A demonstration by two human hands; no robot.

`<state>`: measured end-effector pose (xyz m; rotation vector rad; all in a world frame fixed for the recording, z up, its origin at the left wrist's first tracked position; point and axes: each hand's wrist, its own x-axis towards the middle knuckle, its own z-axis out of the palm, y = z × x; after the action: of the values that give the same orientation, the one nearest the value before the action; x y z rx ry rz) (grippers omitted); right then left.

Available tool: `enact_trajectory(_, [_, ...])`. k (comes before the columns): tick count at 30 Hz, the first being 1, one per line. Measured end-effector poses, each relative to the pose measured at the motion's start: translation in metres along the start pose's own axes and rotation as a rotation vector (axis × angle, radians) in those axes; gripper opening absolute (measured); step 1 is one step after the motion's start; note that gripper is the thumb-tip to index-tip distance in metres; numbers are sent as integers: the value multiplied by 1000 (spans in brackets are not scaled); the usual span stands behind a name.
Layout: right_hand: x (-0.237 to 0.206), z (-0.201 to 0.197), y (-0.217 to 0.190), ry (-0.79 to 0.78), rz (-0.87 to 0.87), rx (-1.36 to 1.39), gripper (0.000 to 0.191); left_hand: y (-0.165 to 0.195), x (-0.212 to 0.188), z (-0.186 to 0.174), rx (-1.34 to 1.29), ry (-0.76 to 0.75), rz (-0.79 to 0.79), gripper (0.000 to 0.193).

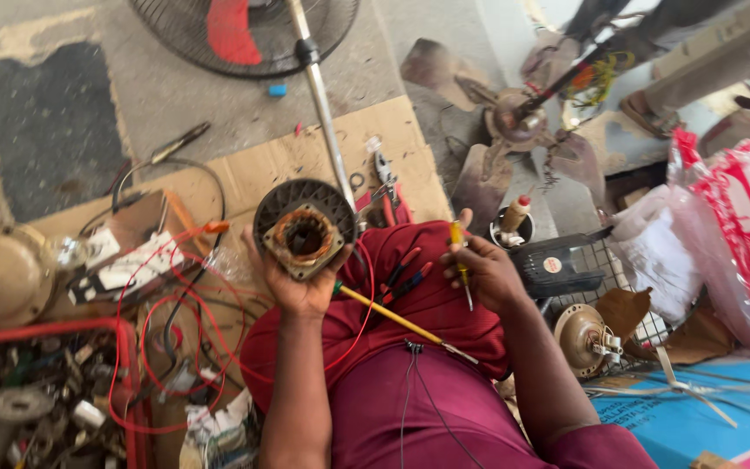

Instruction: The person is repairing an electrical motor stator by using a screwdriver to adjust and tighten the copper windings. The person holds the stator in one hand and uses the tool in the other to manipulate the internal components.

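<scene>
A round fan motor (pixel 304 228), its copper windings exposed inside a dark ribbed housing, is held up in the left hand (pixel 299 282), whose fingers are closed around its lower edge. A yellow-handled screwdriver (pixel 460 265) is gripped in the right hand (pixel 486 274), fingers wrapped round the shaft, the tip pointed downward; it is held apart from the motor. A second, longer yellow screwdriver (pixel 397 320) is laid across the lap, on maroon cloth (pixel 431 304), with red-handled tools (pixel 405 276) just beside it. Red wires (pixel 162 347) are looped from the motor down over the cardboard (pixel 253 169) on the floor. To the left, a red crate (pixel 45 395) filled with metal parts is seen, and a brass-coloured motor cover (pixel 2 276) is set above it. A fan on a metal pole (pixel 327 122) is stood behind the motor. To the right, a fan blade hub (pixel 514 117) is laid on the floor, a wire basket (pixel 601 269) is placed near the knee, another motor (pixel 583 339) is set beside it, and a red-and-white plastic bag (pixel 740 234) is seen at the edge.
</scene>
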<state>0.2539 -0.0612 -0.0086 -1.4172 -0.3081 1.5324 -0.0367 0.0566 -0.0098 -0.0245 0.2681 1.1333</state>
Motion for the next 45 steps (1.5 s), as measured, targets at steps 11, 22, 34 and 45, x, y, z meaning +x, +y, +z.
enact_trajectory(11, [0, -16, -4, -194, -216, 305, 15, -13, 0, 5, 76, 63, 88, 62])
enact_trajectory(22, [-1, -11, -9, -107, -199, 329, 18, -16, 2, -4, 41, 44, 62, 67])
enact_trajectory(34, [-5, -19, -5, -85, -142, 351, 10, -28, 4, -12, -29, -51, 6, 64])
enact_trajectory(45, [-12, -4, -4, -223, -179, 142, 27, -30, 4, -7, -7, -19, 23, 64])
